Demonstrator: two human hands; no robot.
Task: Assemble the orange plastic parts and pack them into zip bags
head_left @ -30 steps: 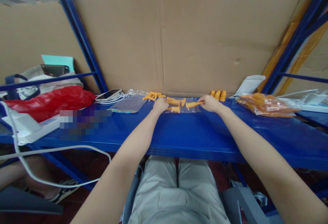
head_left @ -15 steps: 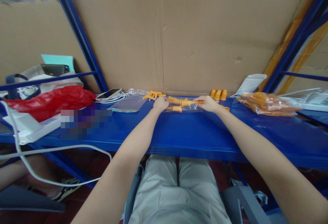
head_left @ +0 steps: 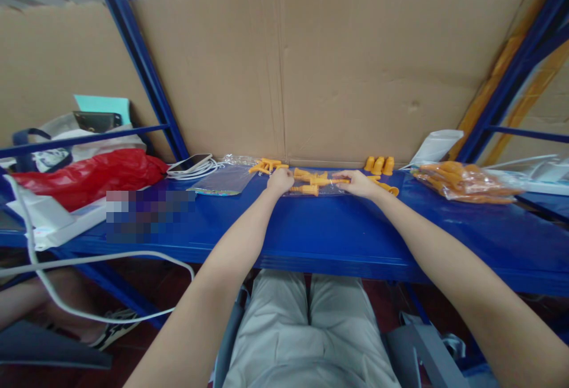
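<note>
A clear plastic bag (head_left: 329, 191) with several orange plastic parts (head_left: 310, 189) in it lies flat on the blue shelf, between my hands. My left hand (head_left: 280, 181) is closed on the bag's left end, fingers pinched together. At the right end, my right hand (head_left: 359, 183) grips a slim orange plastic piece (head_left: 341, 181) that points left into the bag's mouth. Just past that hand lies an orange piece with a round end (head_left: 392, 190), partly covered by the wrist. Several loose orange sticks (head_left: 267, 166) rest beyond my left hand.
Three orange caps (head_left: 377, 166) stand at the back by the cardboard wall (head_left: 355, 68). A filled bag of orange parts (head_left: 462, 180) sits right. Left are a flat clear bag (head_left: 224, 179), a phone (head_left: 191, 163), a red bag (head_left: 98, 178) and a white cable (head_left: 115, 255).
My right hand has shifted slightly left and down with the slim orange piece. More of the round-ended piece shows beside it. My left hand stays on the bag.
</note>
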